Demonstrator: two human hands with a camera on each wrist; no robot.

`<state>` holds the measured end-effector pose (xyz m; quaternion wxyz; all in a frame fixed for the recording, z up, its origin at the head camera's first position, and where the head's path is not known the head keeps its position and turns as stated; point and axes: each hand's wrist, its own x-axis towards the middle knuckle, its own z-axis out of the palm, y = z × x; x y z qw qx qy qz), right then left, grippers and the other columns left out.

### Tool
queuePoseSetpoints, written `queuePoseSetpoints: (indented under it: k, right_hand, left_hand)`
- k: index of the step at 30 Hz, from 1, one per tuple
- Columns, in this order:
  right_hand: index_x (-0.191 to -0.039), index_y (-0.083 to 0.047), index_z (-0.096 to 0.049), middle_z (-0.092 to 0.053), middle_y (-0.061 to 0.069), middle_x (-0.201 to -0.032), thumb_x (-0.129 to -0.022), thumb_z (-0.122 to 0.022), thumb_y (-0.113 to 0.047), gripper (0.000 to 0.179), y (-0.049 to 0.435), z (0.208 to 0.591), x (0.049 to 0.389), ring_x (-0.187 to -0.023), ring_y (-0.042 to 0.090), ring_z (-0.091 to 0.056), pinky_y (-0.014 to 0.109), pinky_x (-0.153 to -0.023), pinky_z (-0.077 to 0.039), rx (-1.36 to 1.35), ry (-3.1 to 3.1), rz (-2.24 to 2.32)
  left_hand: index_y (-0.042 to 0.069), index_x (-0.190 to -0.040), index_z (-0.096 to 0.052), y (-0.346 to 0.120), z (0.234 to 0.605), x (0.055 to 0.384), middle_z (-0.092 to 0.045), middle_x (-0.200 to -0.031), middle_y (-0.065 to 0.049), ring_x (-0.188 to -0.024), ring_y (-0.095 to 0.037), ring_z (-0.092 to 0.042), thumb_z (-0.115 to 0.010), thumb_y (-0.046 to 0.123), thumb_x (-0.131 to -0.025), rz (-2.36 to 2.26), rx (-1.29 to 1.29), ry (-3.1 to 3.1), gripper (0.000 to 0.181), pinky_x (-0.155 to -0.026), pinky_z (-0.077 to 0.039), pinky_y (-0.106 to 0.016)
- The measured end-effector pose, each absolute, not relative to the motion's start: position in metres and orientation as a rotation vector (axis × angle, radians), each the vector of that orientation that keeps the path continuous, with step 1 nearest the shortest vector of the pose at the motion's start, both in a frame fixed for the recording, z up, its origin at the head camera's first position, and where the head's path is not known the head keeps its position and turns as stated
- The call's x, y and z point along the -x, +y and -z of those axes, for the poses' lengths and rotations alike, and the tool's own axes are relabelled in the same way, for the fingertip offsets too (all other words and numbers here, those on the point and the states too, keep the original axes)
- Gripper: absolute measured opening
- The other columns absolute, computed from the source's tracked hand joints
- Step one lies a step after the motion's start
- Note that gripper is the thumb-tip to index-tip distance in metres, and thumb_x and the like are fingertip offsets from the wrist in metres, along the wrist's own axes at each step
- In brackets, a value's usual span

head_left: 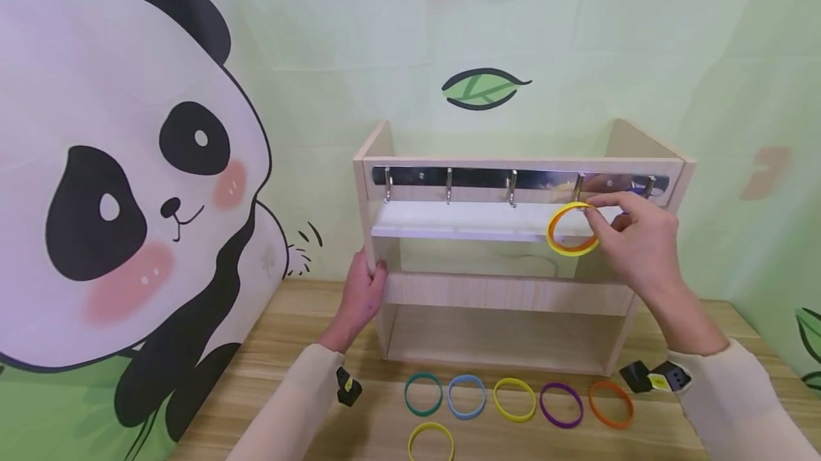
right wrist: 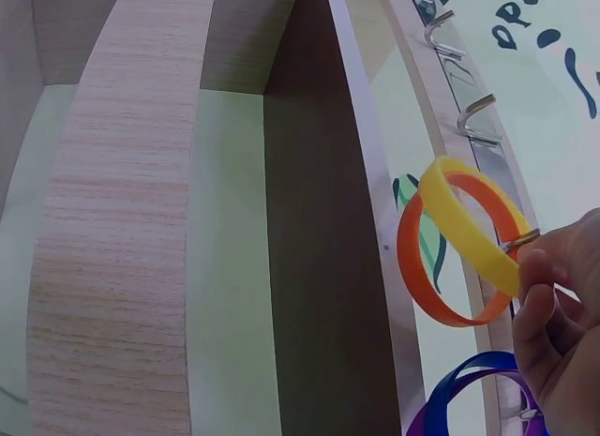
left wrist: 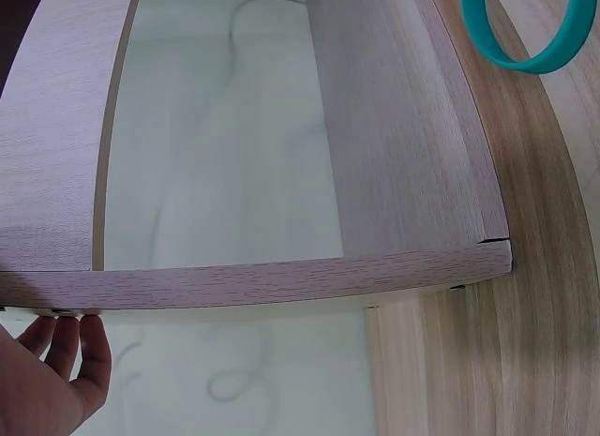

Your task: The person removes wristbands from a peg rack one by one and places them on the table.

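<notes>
My right hand [head_left: 641, 240] pinches a yellow wristband [right wrist: 469, 225] and an orange wristband [right wrist: 412, 267] together between thumb and fingers. Both bands hang at the fourth hook [right wrist: 520, 241] of the wooden rack [head_left: 507, 291]; the hook tip shows inside the loops beside my fingertips. Just beyond, a blue wristband [right wrist: 441, 398] and a purple wristband [right wrist: 417, 422] hang at the end hook, partly hidden by my hand in the head view. My left hand [head_left: 360, 293] holds the rack's left side panel [left wrist: 253, 284], its fingertips against the outer face in the left wrist view.
On the table [head_left: 276, 347] before the rack lie a green band [head_left: 407, 404], a light-blue band [head_left: 467, 416], a yellow band [head_left: 515, 419], a purple band [head_left: 561, 425] and an orange band [head_left: 611, 425] in a row. Another yellow band [head_left: 431, 425] lies nearer. A panda-printed backdrop [head_left: 321, 126] stands behind.
</notes>
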<state>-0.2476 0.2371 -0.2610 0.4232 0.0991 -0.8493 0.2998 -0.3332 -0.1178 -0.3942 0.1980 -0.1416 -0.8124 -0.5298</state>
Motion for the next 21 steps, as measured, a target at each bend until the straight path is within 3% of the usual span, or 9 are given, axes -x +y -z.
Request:
queuePoseSetpoints:
  k: [10,21]
  right_hand:
    - [-0.096,-0.001,-0.072,-0.066,0.014,-0.075,-0.081,-0.072,-0.011,0.017,0.2373,0.2603,0.2455,-0.048,0.003,-0.045,0.010,-0.041,-0.035,-0.258,-2.075,-0.769]
    - [-0.096,-0.001,-0.072,-0.066,0.013,-0.081,-0.082,-0.071,-0.010,0.016,0.2355,0.2606,0.2402,-0.053,0.014,-0.046,0.010,-0.045,-0.036,-0.254,-2.079,-0.783]
  left_hand:
    - [0.007,-0.141,-0.038,-0.1182,0.3941,0.3331,-0.048,-0.127,-0.015,-0.115,-0.027,-0.048,-0.041,0.015,-0.097,1.478,0.389,-2.278,0.045,-0.096,-0.042,-0.051]
    - [0.007,-0.140,-0.038,-0.1181,0.3941,0.3331,-0.047,-0.127,-0.013,-0.115,-0.026,-0.047,-0.041,0.015,-0.097,1.484,0.384,-2.277,0.044,-0.096,-0.042,-0.051]
